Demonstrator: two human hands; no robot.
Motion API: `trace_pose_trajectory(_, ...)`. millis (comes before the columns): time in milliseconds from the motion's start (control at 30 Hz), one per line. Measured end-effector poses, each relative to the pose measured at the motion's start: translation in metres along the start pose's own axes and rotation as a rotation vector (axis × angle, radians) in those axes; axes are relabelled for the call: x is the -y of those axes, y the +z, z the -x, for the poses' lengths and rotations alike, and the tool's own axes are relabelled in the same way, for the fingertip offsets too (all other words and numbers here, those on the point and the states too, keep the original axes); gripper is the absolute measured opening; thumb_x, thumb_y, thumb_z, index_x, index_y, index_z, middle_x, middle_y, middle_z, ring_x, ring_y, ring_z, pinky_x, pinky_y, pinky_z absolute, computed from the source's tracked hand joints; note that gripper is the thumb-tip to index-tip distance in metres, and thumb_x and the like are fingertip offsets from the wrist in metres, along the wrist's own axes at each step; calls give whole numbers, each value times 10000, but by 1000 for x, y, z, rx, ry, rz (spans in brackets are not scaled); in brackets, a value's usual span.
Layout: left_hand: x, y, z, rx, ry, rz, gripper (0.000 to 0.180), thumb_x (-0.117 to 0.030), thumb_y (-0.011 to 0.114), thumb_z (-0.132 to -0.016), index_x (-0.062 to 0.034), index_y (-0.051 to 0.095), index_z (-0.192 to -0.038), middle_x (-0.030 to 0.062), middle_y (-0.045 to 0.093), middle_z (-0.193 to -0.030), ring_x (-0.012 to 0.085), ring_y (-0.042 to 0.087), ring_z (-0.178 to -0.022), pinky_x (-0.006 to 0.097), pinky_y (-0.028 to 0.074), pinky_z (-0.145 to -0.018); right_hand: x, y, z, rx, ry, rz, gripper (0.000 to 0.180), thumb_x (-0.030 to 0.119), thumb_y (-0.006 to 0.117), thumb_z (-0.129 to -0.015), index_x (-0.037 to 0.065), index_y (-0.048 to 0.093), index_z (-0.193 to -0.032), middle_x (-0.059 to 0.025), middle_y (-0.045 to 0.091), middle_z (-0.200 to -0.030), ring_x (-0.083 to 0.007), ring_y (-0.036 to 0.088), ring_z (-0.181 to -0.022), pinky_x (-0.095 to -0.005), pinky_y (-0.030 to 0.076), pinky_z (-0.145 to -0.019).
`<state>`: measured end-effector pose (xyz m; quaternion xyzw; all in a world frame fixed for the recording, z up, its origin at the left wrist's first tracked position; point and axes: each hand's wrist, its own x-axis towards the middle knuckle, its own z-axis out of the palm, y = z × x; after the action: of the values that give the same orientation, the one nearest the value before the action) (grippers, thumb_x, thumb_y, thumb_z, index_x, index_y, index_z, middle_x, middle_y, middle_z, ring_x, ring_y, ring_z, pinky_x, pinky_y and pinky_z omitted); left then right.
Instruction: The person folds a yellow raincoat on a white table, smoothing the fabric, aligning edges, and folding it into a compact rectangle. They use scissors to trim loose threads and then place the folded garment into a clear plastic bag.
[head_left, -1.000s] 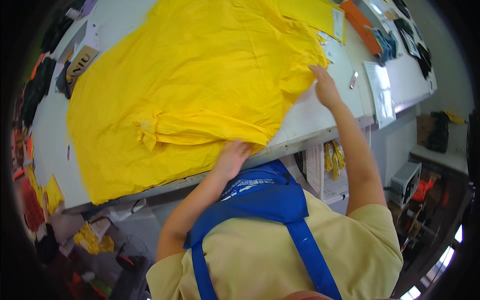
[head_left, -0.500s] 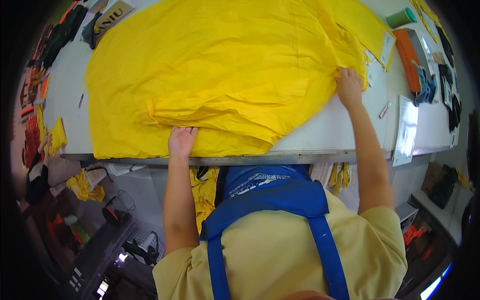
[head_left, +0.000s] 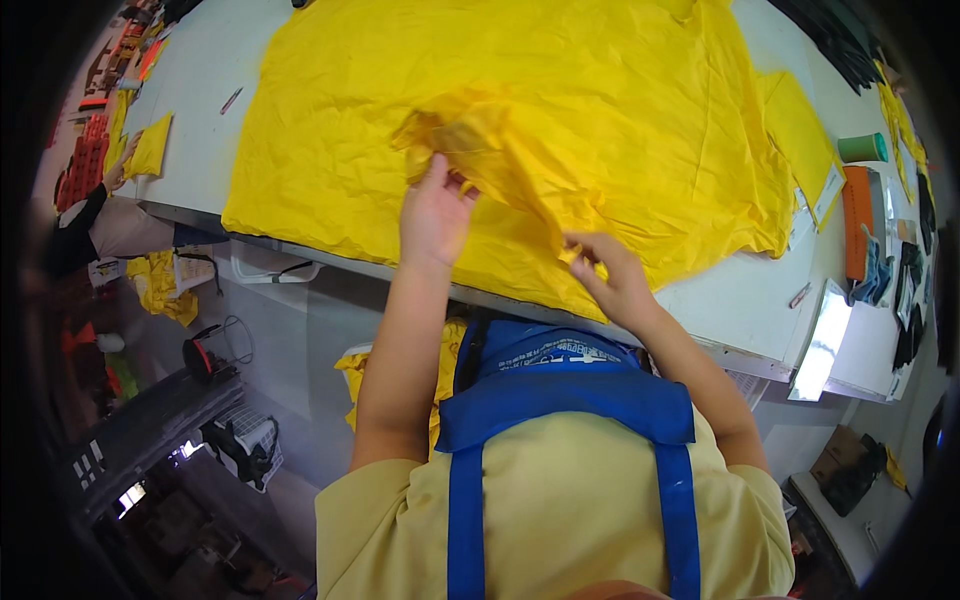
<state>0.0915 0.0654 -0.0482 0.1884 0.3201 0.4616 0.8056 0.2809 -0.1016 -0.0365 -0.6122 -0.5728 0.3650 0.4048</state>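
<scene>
Bright, even light over my table (head_left: 195, 135); glare whites out the glossy sheet (head_left: 822, 345) at right. Raised yellow fabric (head_left: 470, 135) smears above my left hand (head_left: 437, 220). Lower left dim; fisheye bends edges, black rim.

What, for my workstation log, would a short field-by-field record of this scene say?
Material: large, wrinkled yellow fabric sheet, one gathered section bunched up
Left hand: at the gathered section's far end, grip unclear
Right hand: at its near end, grip unclear
Surface: long white table
Right side: green cylinder, orange oblong block
Far left: another person's hand at a small yellow fabric piece
</scene>
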Motion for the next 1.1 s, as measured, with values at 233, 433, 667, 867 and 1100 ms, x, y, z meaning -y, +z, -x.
trace_pose_trajectory(233,-10,55,43,166,-163,-112,204,-168,559,-931,-50,573,-1097,78,626,-998,165,588,-850,312,485,-759,65,-11,-82,-193,307,-997,161,209,544,-940,56,586,-908,-33,607,-805,-87,535,-636,-210,409,-570)
trace_pose_trajectory(433,7,102,65,257,-156,-44,291,-227,527,-956,-50,548,-1186,123,625,-1116,213,578,-1052,326,497,-797,76,-15,-58,-302,268,-1127,195,255,549,-935,65,591,-914,-28,594,-826,-87,537,-734,-222,410,-637)
trace_pose_trajectory(667,20,128,61,426,-179,-201,250,-195,534,-954,-48,581,-1151,70,648,-1075,167,614,-951,264,485,-645,-131,-152,47,-1079,387,-78,370,293,579,-906,5,587,-1139,-84,603,-1035,-171,552,-907,-259,425,-780)
trace_pose_trajectory(867,44,160,70,373,-283,-208,254,-158,519,-954,-26,567,-1165,79,653,-1075,172,624,-941,268,505,-601,-249,-269,192,-1240,1486,792,683,460,665,-796,1,445,-1251,-257,566,-1172,-363,547,-1107,-439,452,-910)
trace_pose_trajectory(1100,70,180,71,410,-207,-334,260,-49,555,-908,-11,565,-1165,86,657,-1053,161,641,-856,291,554,-682,-342,-334,265,-682,1270,554,387,286,615,-851,-18,553,-1082,-182,652,-975,-325,641,-832,-390,511,-665)
